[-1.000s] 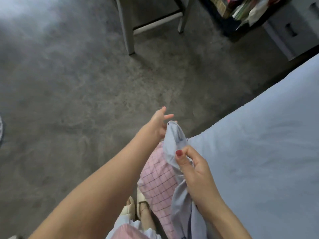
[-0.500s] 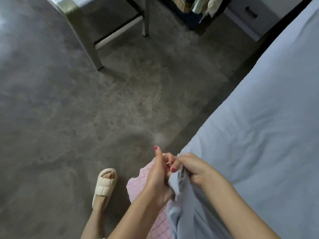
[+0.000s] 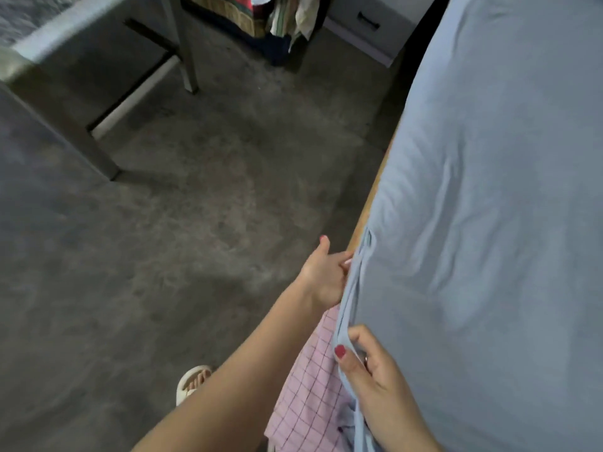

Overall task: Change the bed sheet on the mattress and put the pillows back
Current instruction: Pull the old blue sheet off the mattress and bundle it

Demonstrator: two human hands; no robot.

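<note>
Sheet [image 3: 489,223] edge pinched by left hand [image 3: 321,275] and right hand [image 3: 368,363].

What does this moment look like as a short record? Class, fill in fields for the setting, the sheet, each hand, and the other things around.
setting: bedside, grey floor
sheet: light blue bed sheet spread over the mattress, its edge hanging loose at the side
left hand: left hand at the sheet's edge by the wooden bed frame, fingers hidden behind the fabric
right hand: right hand pinches the sheet's hem
other: pink checked cloth under the arms; cream slipper; table leg
</note>
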